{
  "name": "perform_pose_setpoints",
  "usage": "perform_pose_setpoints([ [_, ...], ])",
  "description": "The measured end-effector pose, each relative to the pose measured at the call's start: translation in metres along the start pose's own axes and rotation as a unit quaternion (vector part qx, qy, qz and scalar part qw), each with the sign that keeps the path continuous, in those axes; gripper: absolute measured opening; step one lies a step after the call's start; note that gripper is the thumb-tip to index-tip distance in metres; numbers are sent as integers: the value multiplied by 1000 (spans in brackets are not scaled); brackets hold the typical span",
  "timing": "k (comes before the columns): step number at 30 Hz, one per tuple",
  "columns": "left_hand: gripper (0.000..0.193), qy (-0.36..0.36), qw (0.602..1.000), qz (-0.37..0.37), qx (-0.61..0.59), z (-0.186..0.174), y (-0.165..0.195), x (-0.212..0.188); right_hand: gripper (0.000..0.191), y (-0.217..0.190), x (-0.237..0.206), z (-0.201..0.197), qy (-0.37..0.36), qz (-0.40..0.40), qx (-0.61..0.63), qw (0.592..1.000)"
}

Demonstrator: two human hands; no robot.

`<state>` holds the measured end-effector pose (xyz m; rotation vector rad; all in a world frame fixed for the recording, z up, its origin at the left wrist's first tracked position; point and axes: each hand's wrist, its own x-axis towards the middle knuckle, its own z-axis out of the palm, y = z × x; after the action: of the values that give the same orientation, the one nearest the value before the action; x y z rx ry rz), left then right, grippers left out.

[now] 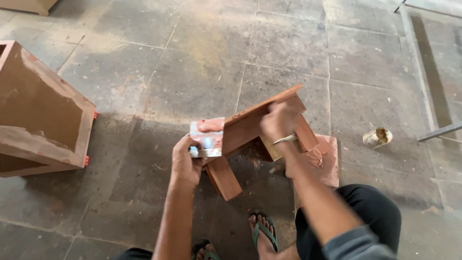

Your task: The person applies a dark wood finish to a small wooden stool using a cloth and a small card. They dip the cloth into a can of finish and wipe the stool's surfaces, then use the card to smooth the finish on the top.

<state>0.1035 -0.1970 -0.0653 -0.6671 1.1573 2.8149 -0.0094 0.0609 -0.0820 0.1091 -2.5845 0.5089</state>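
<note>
Small wooden frame [250,139], reddish-brown, held tilted above stone floor [202,62], mid-scene. Right hand [279,120] closed over frame's upper board; bangle [285,139] at wrist. Left hand [185,161] gripping stained card [208,138], pressed against frame's left end. Flat board [329,161] on floor just under frame, right side. Large wooden box [43,110] far left, well apart. Small tin [377,137] on floor, right. Sandalled feet [262,231] near bottom edge.

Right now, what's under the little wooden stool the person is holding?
Under the wooden stool lies grey stone floor and a reddish flat slab. Part of that slab is covered by the right hand and arm.
</note>
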Motion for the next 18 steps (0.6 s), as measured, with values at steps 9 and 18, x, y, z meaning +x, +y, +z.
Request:
perform_pose_setpoints([
  [9,21,-44,998,24,40,0,11,-48,45,-101,-49,-63,-193,-124,240,943],
  [18,35,-337,934,-116,25,-7,-20,-67,68,-49,-60,-194,-333,-369,145,856],
])
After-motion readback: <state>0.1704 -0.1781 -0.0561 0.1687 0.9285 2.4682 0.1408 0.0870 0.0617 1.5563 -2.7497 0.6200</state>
